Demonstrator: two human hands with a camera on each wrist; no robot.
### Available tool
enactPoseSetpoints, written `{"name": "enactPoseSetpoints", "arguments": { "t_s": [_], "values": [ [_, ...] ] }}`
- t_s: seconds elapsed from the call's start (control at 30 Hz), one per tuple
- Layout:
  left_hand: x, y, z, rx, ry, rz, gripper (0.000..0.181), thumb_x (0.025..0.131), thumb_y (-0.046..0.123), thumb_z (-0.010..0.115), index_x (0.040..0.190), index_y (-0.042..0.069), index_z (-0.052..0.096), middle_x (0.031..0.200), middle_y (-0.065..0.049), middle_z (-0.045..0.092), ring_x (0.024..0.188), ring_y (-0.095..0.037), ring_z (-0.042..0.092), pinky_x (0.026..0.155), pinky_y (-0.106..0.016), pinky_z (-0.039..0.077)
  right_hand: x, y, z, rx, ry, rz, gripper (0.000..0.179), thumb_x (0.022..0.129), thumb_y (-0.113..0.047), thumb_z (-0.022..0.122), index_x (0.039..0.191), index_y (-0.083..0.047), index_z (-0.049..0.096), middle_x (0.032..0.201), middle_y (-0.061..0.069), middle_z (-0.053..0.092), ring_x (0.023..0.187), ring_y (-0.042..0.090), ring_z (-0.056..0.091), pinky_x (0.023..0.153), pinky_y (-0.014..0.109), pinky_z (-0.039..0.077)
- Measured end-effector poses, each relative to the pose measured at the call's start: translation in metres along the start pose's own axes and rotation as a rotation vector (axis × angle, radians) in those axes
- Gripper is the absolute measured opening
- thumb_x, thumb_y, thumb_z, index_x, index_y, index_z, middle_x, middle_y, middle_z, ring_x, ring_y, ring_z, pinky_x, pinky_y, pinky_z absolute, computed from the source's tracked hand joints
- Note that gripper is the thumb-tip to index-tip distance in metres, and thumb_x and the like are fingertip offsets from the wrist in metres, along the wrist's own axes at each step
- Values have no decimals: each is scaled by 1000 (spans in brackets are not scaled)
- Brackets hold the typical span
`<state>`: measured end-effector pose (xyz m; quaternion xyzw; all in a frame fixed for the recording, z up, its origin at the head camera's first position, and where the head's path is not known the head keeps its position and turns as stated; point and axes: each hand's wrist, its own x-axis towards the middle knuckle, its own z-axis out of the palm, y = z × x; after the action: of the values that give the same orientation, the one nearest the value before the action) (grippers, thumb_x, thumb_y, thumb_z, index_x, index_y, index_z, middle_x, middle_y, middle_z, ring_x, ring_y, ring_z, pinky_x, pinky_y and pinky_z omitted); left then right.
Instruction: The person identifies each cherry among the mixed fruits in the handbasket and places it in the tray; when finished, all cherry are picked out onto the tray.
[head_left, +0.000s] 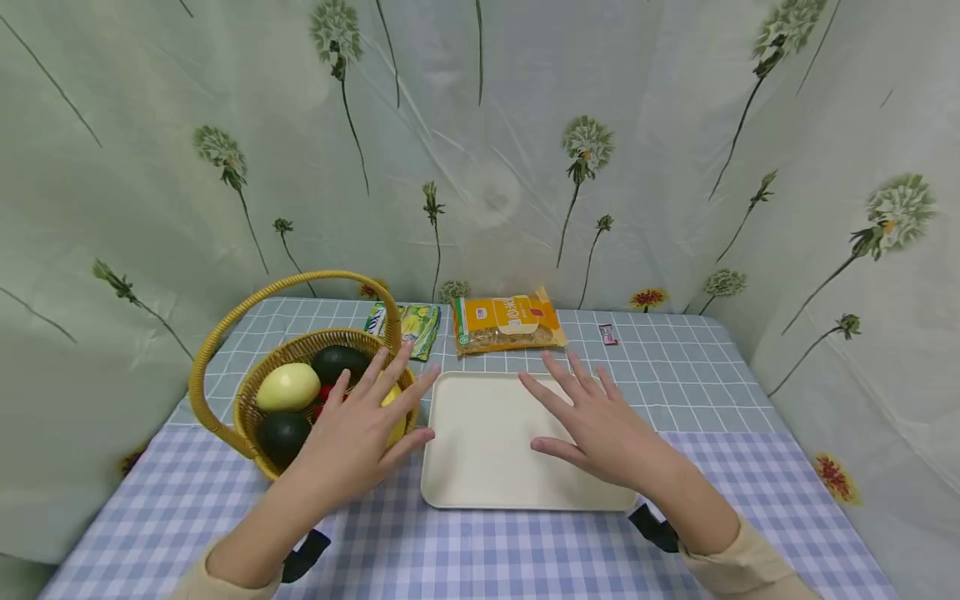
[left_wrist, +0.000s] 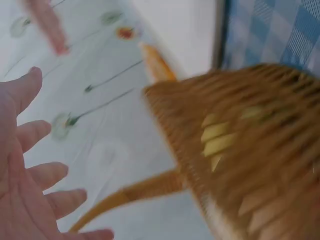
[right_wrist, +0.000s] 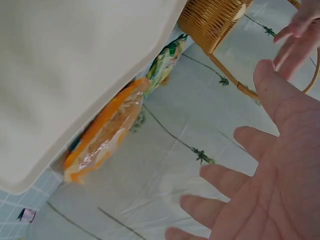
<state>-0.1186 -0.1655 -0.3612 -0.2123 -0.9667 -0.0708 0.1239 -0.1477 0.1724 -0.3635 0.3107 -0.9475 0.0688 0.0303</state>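
Observation:
My left hand (head_left: 358, 429) hovers with fingers spread in front of the wicker basket (head_left: 251, 392), overlapping its right side in the head view. Inside the basket lie a pale yellow-green oval fruit (head_left: 288, 387), two dark oval fruits, one at the back (head_left: 339, 364) and one at the front (head_left: 283, 437), and something red partly hidden behind my fingers. A yellow thing (head_left: 396, 427) shows past my thumb. My right hand (head_left: 600, 429), fingers also spread, is over the right part of a cream rectangular tray (head_left: 487, 450). Neither hand holds anything.
Behind the tray lie an orange snack bag (head_left: 510, 323) and a green-and-yellow packet (head_left: 417, 327). A small pink wrapper (head_left: 608, 334) is further right. The basket's tall handle (head_left: 300, 282) arches up on the left. A flower-print curtain (head_left: 495, 167) hangs behind the checked tablecloth (head_left: 420, 554).

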Motion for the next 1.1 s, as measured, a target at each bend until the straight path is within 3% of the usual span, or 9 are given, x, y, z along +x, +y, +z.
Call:
{"name": "enactPoseSetpoints", "arguments": {
  "t_s": [0.13, 0.2, 0.37, 0.5, 0.6, 0.67, 0.77, 0.9, 1.1],
  "values": [
    [-24, -14, -33, -82, 175, 37, 74, 98, 40, 78, 164, 31, 46, 172, -13, 40, 147, -40, 54, 100, -59, 58, 15, -2, -4, 79, -36, -55, 75, 105, -51, 66, 169, -26, 36, 174, 18, 35, 158, 48, 35, 121, 73, 33],
    [-38, -23, -51, -118, 290, 37, 70, 96, 30, 82, 160, 27, 53, 164, -11, 51, 136, -36, 63, 91, -42, 62, 26, -5, -6, 108, -56, -88, 72, 105, -48, 66, 167, -24, 39, 171, 18, 40, 155, 44, 43, 120, 69, 38],
    [-68, -56, -86, -215, 562, -36, 47, 100, 15, 75, 147, 13, 67, 145, -8, 67, 119, -5, 64, 96, -5, 45, 59, -18, -7, 174, -121, -167, 65, 106, -43, 67, 163, -18, 47, 161, 16, 54, 147, 37, 54, 118, 59, 46],
    [-87, -89, -93, -244, 662, -178, 44, 102, 3, 64, 146, 9, 67, 139, 19, 63, 117, 20, 53, 93, 4, 38, 89, -32, -2, 220, -188, -207, 57, 107, -40, 66, 159, -18, 53, 156, 11, 59, 142, 32, 59, 118, 53, 47],
    [-100, -116, -89, -276, 604, -327, 51, 104, 0, 58, 153, 16, 60, 137, 36, 49, 116, 26, 50, 87, 6, 38, 112, -44, 1, 246, -226, -252, 53, 108, -37, 65, 156, -16, 57, 153, 10, 61, 141, 30, 60, 118, 49, 48],
    [-104, -136, -81, -326, 504, -400, 53, 108, 3, 54, 159, 19, 53, 140, 33, 49, 113, 29, 47, 82, 5, 40, 126, -51, 2, 269, -247, -280, 51, 109, -35, 65, 155, -14, 58, 152, 12, 62, 140, 30, 60, 118, 48, 48],
    [-107, -167, -65, -459, 312, -450, 52, 114, 12, 47, 165, 20, 42, 154, 10, 53, 112, 29, 47, 78, -1, 49, 148, -61, 4, 309, -278, -328, 49, 109, -29, 65, 154, -9, 58, 151, 13, 63, 139, 30, 60, 118, 47, 48],
    [-105, -199, -40, -651, 76, -483, 54, 117, 23, 46, 169, 19, 33, 165, -23, 39, 114, 25, 47, 81, -14, 58, 175, -76, 9, 317, -324, -376, 49, 109, -24, 66, 154, -6, 58, 152, 13, 63, 139, 30, 60, 118, 45, 48],
    [-99, -219, -11, -872, -79, -468, 60, 116, 22, 48, 172, 18, 26, 164, -33, 31, 118, 18, 53, 84, -28, 63, 206, -102, 18, 309, -374, -371, 45, 109, -26, 66, 151, -10, 62, 144, 10, 69, 126, 24, 66, 107, 34, 54]
  ]
}}
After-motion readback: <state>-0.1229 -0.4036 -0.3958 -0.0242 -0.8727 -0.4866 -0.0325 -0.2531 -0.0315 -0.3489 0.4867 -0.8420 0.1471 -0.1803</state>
